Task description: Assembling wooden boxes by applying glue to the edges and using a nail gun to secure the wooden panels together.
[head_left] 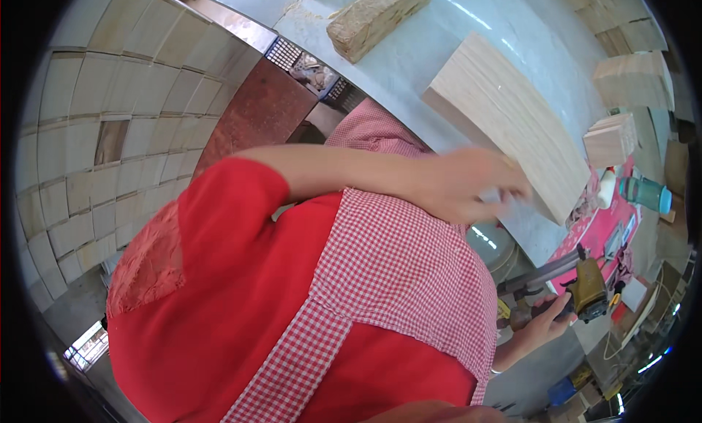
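Note:
My left hand (482,182) is smeared by motion, with its arm stretched across my body. It hovers by the near edge of a long, pale wooden block (512,116) on the light-blue worktable (395,65); contact is not clear. Its fingers are too blurred to tell if they hold anything. Lower at the right, my right hand (545,320) is closed around the dark grip of a power tool (589,288) with a yellow-brown body. Beside the tool run grey hoses (541,271). Its working face is not visible.
A rougher brown wooden block (380,17) lies farther back on the table. Smaller wood blocks (610,139), a white bottle (606,188) and a teal bottle (645,195) stand at the right. Stacked wood (139,79) fills the left side. Blue crates (284,54) sit beyond the table edge.

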The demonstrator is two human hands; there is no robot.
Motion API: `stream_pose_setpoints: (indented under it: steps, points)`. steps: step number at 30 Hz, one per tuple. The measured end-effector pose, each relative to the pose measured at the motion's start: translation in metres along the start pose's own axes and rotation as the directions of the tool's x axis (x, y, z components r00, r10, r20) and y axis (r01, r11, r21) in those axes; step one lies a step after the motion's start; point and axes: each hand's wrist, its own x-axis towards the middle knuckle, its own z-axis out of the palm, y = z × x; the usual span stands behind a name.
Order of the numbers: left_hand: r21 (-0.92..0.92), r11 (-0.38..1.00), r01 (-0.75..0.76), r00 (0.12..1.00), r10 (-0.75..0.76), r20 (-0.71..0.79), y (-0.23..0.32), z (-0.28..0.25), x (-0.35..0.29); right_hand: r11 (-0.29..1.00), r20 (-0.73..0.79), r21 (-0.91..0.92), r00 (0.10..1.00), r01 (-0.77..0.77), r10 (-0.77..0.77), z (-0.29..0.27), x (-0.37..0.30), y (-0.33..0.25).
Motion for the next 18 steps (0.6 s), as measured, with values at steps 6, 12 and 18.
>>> stream_pose_setpoints:
  steps: [6, 12, 18]
  points:
    - [-0.001, 0.927, 0.375, 0.71, -0.287, 0.643, -0.007, 0.139, 0.06, 0.989, 0.005, 0.124, 0.997, -0.08, 0.08, 0.04, -0.037, -0.031]
    - [-0.027, 0.867, 0.497, 0.724, -0.397, 0.564, 0.005, 0.151, 0.047, 0.985, -0.039, 0.135, 0.993, -0.106, 0.112, 0.035, -0.046, -0.025]
    - [-0.252, 0.881, 0.4, 0.845, -0.248, 0.473, 0.018, 0.15, 0.037, 0.955, 0.053, 0.256, 0.988, -0.153, 0.144, 0.029, -0.029, -0.007]
